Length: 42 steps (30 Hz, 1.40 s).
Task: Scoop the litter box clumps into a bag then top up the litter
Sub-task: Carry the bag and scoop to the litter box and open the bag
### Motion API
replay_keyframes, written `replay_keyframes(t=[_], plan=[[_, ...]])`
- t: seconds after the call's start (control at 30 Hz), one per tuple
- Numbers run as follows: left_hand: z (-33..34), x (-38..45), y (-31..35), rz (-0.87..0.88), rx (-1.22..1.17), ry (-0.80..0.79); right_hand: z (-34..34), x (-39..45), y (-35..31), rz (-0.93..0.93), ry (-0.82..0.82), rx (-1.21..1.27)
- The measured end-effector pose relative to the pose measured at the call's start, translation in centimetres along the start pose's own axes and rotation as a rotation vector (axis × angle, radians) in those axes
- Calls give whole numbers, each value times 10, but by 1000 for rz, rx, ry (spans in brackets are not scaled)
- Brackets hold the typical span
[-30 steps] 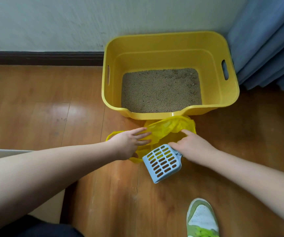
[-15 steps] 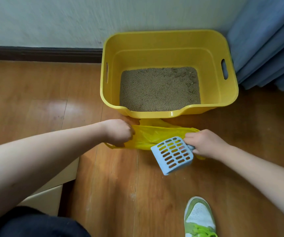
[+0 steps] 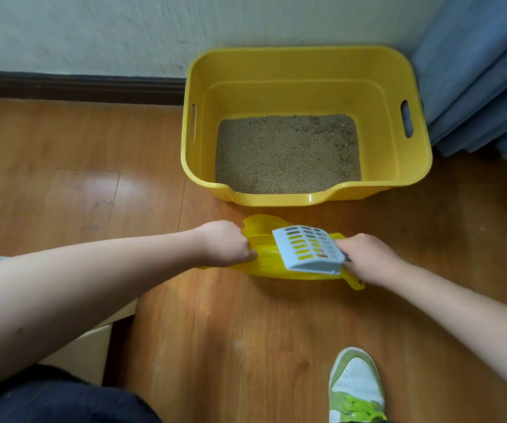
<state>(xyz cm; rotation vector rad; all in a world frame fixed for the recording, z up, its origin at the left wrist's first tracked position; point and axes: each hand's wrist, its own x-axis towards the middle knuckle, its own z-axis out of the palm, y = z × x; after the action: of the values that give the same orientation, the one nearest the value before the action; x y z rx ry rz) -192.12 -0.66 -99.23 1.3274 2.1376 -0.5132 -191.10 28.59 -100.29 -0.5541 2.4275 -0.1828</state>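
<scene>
A yellow litter box (image 3: 307,65) stands against the wall, holding tan litter (image 3: 285,154) with darker clumps at its far right. In front of it a yellow plastic bag (image 3: 264,257) lies on the wooden floor. My left hand (image 3: 224,244) grips the bag's left edge in a fist. My right hand (image 3: 368,257) holds the handle of a pale blue slotted scoop (image 3: 308,250), which lies over the bag, and seems to hold the bag's right edge too.
A blue curtain (image 3: 484,74) hangs right of the box. My green and white shoe (image 3: 356,389) is on the floor at the lower right. A pale box edge (image 3: 93,343) sits at the lower left, by my dark trouser leg (image 3: 62,401).
My left hand closed from flat fingers into a fist on the bag. My right hand turned the scoop up and over the bag. The bag is now stretched wide between both hands.
</scene>
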Motion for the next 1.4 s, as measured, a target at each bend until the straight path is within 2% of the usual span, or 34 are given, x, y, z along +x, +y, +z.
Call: replay_keyframes(t=[0.13, 0.27, 0.4, 0.47, 0.67, 0.8, 0.93, 1.03, 1.13, 1.27, 1.33, 1.4], plan=[[-1, 0, 2, 11, 80, -38, 2, -3, 2, -166, -16, 28], [-4, 2, 1, -5, 118, -75, 0, -3, -7, -288, -8, -184], [4, 6, -1, -92, 149, -37, 0, -4, -10, -231, 11, -322], [9, 9, 0, -167, 164, -26, -1, -3, -10, -195, 5, -347], [26, 11, -9, -244, 155, -13, 1, 12, -8, -131, -8, -394], [38, 13, -7, -254, 157, -11, 11, 21, -3, -98, 7, -422], [44, 15, -10, -251, 168, 2, 20, 30, 2, -71, -79, -438], [42, 19, -9, -219, 185, -65, 21, 36, 3, -80, -171, -394], [39, 20, -8, -209, 195, -115, 17, 38, 9, -132, -194, -328], [40, 20, -15, -130, 186, -9, 11, 32, 25, -204, -42, -129], [33, 18, -16, -94, 230, 86, 10, 29, 28, -276, 131, -96], [34, 15, -10, -26, 278, 274, 10, 26, 27, -371, 314, -144]])
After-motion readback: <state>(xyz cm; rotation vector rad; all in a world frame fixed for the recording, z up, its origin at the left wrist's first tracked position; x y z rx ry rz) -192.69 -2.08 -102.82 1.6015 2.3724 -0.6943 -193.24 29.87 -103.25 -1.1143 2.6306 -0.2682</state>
